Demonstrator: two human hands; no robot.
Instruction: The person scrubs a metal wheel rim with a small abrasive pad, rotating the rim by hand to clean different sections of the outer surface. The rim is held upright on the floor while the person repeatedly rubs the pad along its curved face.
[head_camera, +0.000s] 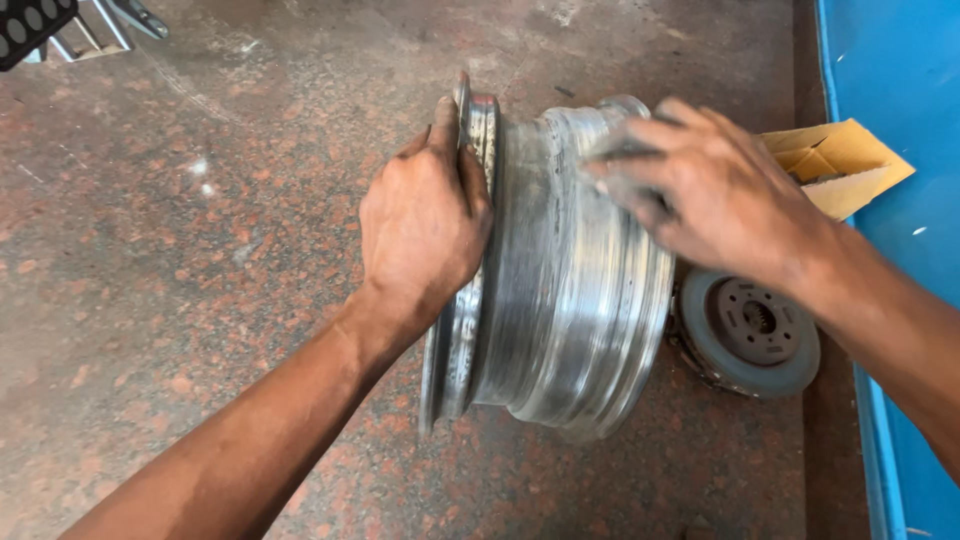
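Steadying bare silver alloy wheel rim (560, 300) upright, my left hand (425, 230) clamps its lip; my right hand (700, 190), fingers flat, rubs the half-dulled barrel.

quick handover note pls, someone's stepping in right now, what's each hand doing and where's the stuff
Left hand: gripping the near edge of the metal wheel rim, holding it upright on the speckled stone floor.
Right hand: flat on the rim's barrel, blurred, seemingly rubbing it; I cannot tell if it holds an abrasive or cloth.
Nearby: a round metal disc lies on the floor behind the rim; an open cardboard box sits against the blue panel.
Done: barrel looks shiny but streaked grey.
Left: how much surface remains untreated cannot be told.
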